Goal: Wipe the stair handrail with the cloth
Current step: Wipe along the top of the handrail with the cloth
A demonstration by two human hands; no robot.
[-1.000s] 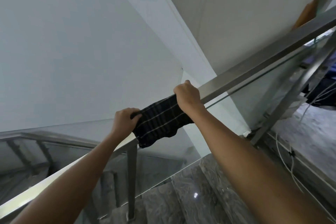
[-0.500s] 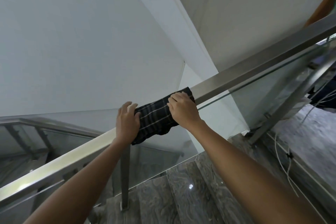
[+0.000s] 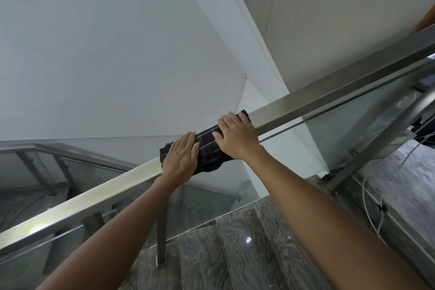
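A square steel handrail (image 3: 329, 92) slopes from the lower left up to the upper right. A dark cloth with thin pale stripes (image 3: 209, 148) is draped over the rail near the middle of the view. My left hand (image 3: 182, 156) lies flat on the cloth's lower end, fingers straight and together. My right hand (image 3: 235, 135) presses flat on the cloth's upper end, fingers spread and reaching over the rail's top. The two hands sit side by side, nearly touching.
Glass panels (image 3: 341, 125) hang below the rail on steel posts (image 3: 162, 238). Grey marble steps (image 3: 235, 254) lie beneath. White cables (image 3: 374, 209) trail along the right edge. White walls rise behind, and a second railing (image 3: 70, 150) runs at the lower left.
Both hands have gone from gripping the cloth's ends to lying flat on it. My left hand has moved up onto the cloth, closer to my right hand.
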